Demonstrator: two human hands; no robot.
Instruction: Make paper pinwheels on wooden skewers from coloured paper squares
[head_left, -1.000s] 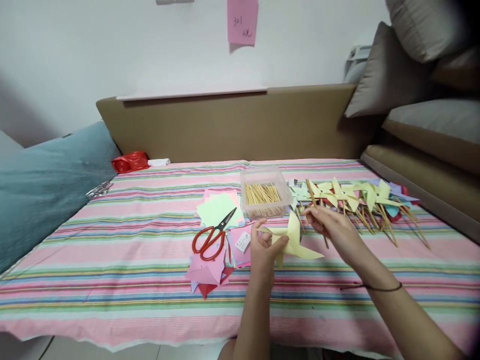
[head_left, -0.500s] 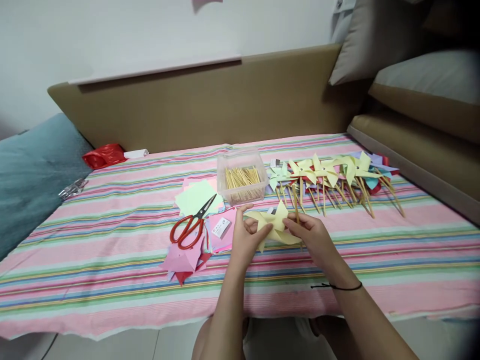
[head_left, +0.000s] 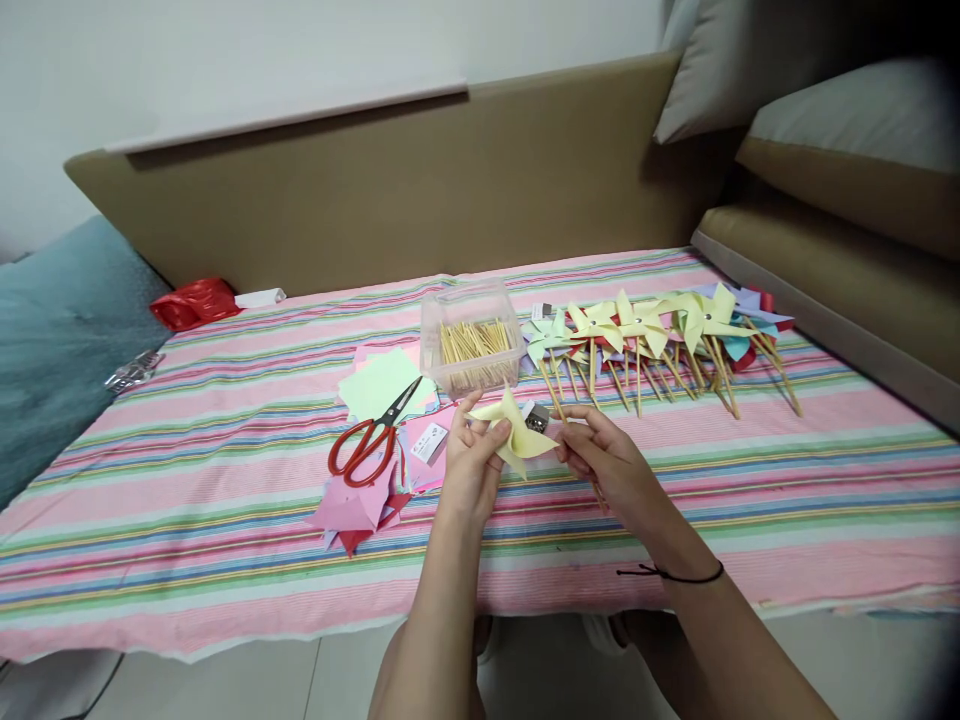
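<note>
A pale yellow paper pinwheel (head_left: pixel 511 436) with folded blades is pinched between the thumb and fingers of my left hand (head_left: pixel 475 462). My right hand (head_left: pixel 604 455) is closed around a thin wooden stick (head_left: pixel 553 392), which slants up and left past the fingers. Its fingertips are close to the pinwheel's right blade; I cannot tell whether they touch it. Just behind the pinwheel is a small open box (head_left: pixel 536 416) with tiny shiny pieces in it. Beyond my hands, a clear plastic container (head_left: pixel 435 345) holds many short wooden sticks (head_left: pixel 474 341).
Several pinwheels on sticks (head_left: pixel 645 318) lie in a row at the right. Left of my hands are red-handled scissors (head_left: pixel 375 440), green paper sheets (head_left: pixel 379 385), a small white box (head_left: pixel 429 443) and pink cut paper (head_left: pixel 351 507). A striped cloth (head_left: pixel 225 480) covers the surface.
The pinwheel has turned in my left hand and its blades look more gathered. My right hand has drawn off its middle, and the stick now leans left. The view has shifted slightly.
</note>
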